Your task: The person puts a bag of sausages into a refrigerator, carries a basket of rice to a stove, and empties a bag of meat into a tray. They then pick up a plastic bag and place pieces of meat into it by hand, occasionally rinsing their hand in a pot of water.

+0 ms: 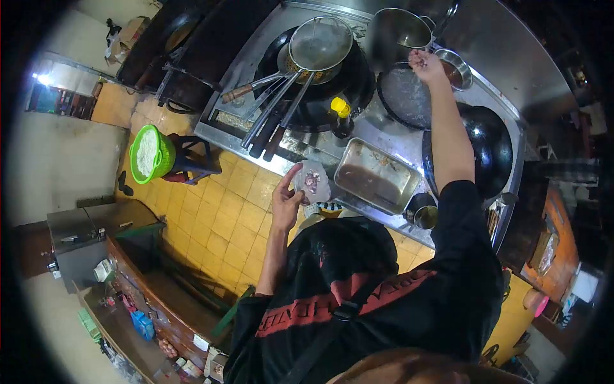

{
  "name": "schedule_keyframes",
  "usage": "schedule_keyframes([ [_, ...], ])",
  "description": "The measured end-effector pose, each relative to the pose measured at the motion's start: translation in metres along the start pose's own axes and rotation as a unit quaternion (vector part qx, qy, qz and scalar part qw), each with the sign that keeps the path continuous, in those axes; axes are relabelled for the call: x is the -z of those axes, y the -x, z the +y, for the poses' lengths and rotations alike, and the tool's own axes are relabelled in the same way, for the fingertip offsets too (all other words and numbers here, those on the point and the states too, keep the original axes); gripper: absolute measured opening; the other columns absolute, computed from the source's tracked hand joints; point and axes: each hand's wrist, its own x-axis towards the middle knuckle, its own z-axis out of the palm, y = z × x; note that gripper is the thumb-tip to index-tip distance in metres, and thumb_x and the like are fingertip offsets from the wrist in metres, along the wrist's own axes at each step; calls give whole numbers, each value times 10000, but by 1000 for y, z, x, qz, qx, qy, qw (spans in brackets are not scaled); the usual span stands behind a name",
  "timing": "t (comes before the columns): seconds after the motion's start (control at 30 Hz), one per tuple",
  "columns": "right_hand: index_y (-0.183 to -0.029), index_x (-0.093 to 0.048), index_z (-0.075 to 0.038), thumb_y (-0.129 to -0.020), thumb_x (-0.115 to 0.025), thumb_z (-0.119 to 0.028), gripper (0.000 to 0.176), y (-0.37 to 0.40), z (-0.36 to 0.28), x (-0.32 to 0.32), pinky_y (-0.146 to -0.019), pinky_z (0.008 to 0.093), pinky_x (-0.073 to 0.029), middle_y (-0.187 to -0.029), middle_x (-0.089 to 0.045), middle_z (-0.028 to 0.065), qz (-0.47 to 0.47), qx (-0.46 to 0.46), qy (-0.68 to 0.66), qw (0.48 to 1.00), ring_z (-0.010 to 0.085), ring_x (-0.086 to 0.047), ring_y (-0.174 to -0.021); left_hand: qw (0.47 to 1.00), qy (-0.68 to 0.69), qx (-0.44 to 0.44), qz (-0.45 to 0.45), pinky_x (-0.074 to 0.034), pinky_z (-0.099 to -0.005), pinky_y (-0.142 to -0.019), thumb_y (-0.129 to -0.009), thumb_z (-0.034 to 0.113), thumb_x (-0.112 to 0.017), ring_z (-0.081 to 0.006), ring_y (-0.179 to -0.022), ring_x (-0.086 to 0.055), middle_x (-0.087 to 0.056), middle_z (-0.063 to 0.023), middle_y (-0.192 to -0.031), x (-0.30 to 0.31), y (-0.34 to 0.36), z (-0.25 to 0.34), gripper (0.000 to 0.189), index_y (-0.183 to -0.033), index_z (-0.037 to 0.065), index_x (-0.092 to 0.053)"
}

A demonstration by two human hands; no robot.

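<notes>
My left hand (289,198) holds a small translucent bowl (312,182) with pinkish pieces in it, in front of the counter's edge. My right hand (425,66) is stretched out over the far side of the stove, near the rim of a deep pot (400,29). Its fingers are bent together; what they hold is too small to name. Below that hand lies a round dark pan (405,97) with a greyish surface. A metal bowl of reddish-brown contents (451,69) stands just to its right.
Strainers (321,43) rest over a large wok, their handles reaching toward me. A yellow-capped bottle (341,107), a rectangular metal tray (377,176) and a black wok (488,150) stand on the counter. A green basket (153,153) sits on a stool at the left.
</notes>
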Motion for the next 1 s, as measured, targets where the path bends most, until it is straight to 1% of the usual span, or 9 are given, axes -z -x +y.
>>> schedule_keyframes([
  [0.1,-951,-458,102,-937,-355,-64,196,9,6,-17,-601,299,-507,-869,-515,200,39,-21,-137,990,253,-541,-741,1000,0,6,1,-490,-229,-635,-661,-162,-397,-104,-753,-596,-512,-115,-1307,-4,3,7,696,-1338,-6,-447],
  [0.33,-1021,-445,143,-966,-335,-66,243,26,16,-36,-756,382,-565,-977,-504,257,16,38,-18,999,358,-565,-867,1000,-10,-1,14,-484,-232,-615,-661,-144,-419,-90,-689,-571,-554,-117,-1241,-3,1,4,692,-1339,-5,-448],
  [0.5,-1012,-489,136,-897,-528,28,163,6,14,-28,-770,321,-560,-1002,-535,217,16,69,21,997,276,-580,-877,1000,-24,3,18,-480,-233,-605,-669,-118,-437,-92,-671,-561,-563,-117,-1198,-4,0,6,678,-1337,-4,-452],
  [0.57,-1021,-510,94,-931,-537,-70,189,17,18,-37,-643,224,-503,-939,-556,158,51,86,155,983,180,-537,-718,1000,-29,7,10,-477,-233,-606,-689,-96,-436,-100,-660,-557,-579,-109,-1162,0,0,5,658,-1339,1,-453],
  [0.67,-963,-524,68,-922,-553,-62,139,8,2,-9,-585,224,-460,-845,-556,123,-117,-29,156,980,167,-517,-674,1000,-21,16,-8,-511,-246,-679,-689,-132,-424,-137,-873,-607,-500,-90,-1313,6,-1,-3,691,-1353,57,-452],
  [0.73,-917,-524,55,-912,-555,-37,97,22,21,-34,-563,242,-442,-778,-535,102,166,251,173,938,169,-496,-637,1000,-2,4,-10,-511,-246,-684,-691,-130,-424,-139,-875,-607,-497,-92,-1316,5,-1,-6,689,-1353,61,-452],
  [0.9,-1087,-472,116,-955,-418,-6,189,39,24,-3,-611,263,-472,-1011,-530,192,70,78,134,985,202,-546,-843,999,-21,11,-28,-515,-250,-704,-701,-140,-436,-140,-902,-609,-448,-87,-1374,9,1,0,692,-1361,70,-442],
  [0.93,-1129,-458,114,-952,-413,5,213,61,33,-3,-640,270,-497,-1062,-516,202,68,73,121,988,225,-544,-920,1000,-15,-11,-1,-497,-228,-616,-719,-133,-416,-70,-674,-557,-517,-80,-1305,1,2,4,646,-1348,11,-440],
  [1.0,-1171,-444,113,-949,-407,17,245,86,43,5,-669,277,-523,-1114,-502,212,65,68,110,989,247,-542,-998,1000,-10,-5,-1,-499,-230,-620,-710,-136,-417,-74,-683,-564,-517,-81,-1305,3,3,4,656,-1349,11,-438],
])
